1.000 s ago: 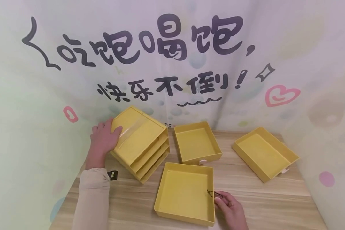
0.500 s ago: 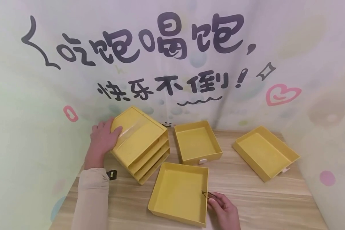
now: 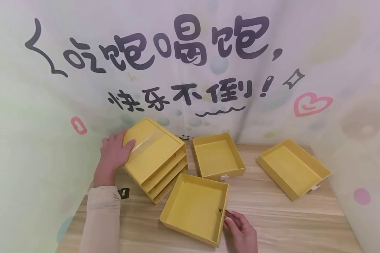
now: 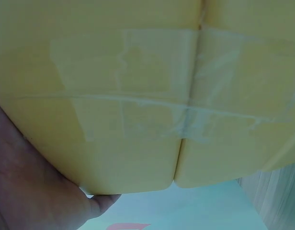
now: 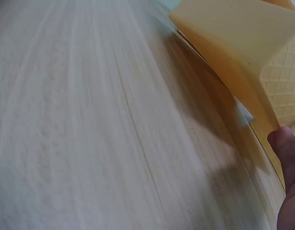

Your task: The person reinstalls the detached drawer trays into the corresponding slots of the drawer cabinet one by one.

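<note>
At left stands a yellow drawer cabinet (image 3: pixel 155 151) with open slots facing front right and clear tape on its top. My left hand (image 3: pixel 114 151) grips its back left side, thumb over the top; the left wrist view shows the taped seam of the cabinet (image 4: pixel 138 110) close up. In front of the slots is a shallow yellow drawer (image 3: pixel 193 211), angled toward the cabinet. My right hand (image 3: pixel 242 230) pinches the drawer's right wall beside a thin dark cord (image 3: pixel 221 211). In the right wrist view the thumb presses the drawer's edge (image 5: pixel 255 91), raised over the table.
Two more yellow drawers lie on the wood-grain table (image 3: pixel 272 225): one drawer (image 3: pixel 218 156) just right of the cabinet, another drawer (image 3: pixel 291 168) farther right. Both have small pale pulls. A printed cloth wall (image 3: pixel 190 116) closes off the back and sides.
The right hand and its drawer have moved left toward the cabinet, and the drawer has turned slightly with its far edge nearer the slots. The left hand stays on the cabinet.
</note>
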Available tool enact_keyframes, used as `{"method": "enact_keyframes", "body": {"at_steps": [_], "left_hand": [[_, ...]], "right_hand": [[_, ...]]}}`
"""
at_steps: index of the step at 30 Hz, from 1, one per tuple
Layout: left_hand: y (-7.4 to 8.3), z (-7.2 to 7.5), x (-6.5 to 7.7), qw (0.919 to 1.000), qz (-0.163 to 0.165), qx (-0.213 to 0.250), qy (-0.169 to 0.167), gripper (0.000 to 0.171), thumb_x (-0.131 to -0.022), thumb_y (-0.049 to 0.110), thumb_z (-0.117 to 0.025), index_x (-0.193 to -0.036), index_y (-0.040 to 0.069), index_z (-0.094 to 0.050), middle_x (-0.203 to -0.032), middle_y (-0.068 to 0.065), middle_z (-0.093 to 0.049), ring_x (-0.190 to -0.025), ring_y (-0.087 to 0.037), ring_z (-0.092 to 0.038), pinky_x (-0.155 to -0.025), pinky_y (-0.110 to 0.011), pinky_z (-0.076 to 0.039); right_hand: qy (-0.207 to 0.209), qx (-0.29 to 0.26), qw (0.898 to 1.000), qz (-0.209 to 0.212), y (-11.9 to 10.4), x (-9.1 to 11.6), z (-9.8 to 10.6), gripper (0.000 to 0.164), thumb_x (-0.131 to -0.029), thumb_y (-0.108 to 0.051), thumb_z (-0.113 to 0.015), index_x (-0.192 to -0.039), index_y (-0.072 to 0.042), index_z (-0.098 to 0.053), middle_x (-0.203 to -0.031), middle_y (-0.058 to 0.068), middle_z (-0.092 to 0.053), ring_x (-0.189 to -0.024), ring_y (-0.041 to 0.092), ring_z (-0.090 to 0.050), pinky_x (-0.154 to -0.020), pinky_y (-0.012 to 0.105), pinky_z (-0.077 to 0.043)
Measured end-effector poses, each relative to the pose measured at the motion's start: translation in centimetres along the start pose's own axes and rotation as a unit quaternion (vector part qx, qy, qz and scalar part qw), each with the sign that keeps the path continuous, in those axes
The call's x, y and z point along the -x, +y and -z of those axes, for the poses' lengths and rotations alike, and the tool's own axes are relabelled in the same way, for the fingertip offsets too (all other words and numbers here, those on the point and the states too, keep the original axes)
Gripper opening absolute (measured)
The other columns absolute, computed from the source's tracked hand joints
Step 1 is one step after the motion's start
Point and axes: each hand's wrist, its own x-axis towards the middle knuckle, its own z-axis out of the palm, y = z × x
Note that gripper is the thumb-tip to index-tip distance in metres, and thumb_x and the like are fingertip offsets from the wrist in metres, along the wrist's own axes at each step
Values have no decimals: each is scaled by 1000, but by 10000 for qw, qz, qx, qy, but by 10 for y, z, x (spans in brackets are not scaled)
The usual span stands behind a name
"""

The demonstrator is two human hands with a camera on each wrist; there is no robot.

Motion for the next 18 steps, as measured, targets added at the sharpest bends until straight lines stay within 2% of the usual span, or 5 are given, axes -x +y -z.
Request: {"method": "enact_keyframes", "body": {"at_steps": [7,14,16,18], "left_hand": [[0,0,0,10000,-17,-17,15,70,-103,49,-36,-159,7,-29,-145,-35,-38,-127,-54,-29,-99,-70,-29],[1,0,1,10000,-12,-9,24,70,-103,49,-37,-159,7,-29,-146,-34,-38,-128,-54,-29,-100,-70,-29],[1,1,1,10000,-8,-4,20,70,-103,49,-37,-159,7,-29,-147,-34,-38,-128,-54,-29,-101,-70,-29],[2,1,2,10000,-4,8,10,70,-103,48,-37,-159,7,-29,-147,-34,-37,-128,-54,-29,-102,-70,-28]], "right_hand": [[196,-260,9994,139,3,4,-9,30,-90,9,-67,-117,19,-58,-102,-19,-75,-92,1,-75,-77,25,-61],[428,-116,9990,40,4,8,-21,27,-90,9,-67,-117,12,-63,-104,-19,-75,-94,2,-75,-79,26,-61],[465,-69,9989,39,4,8,-23,27,-89,9,-67,-116,11,-64,-106,-14,-76,-94,1,-75,-79,26,-61],[506,-25,9987,83,4,9,-25,27,-89,10,-67,-116,11,-65,-109,-5,-78,-94,1,-75,-78,26,-61]]}}
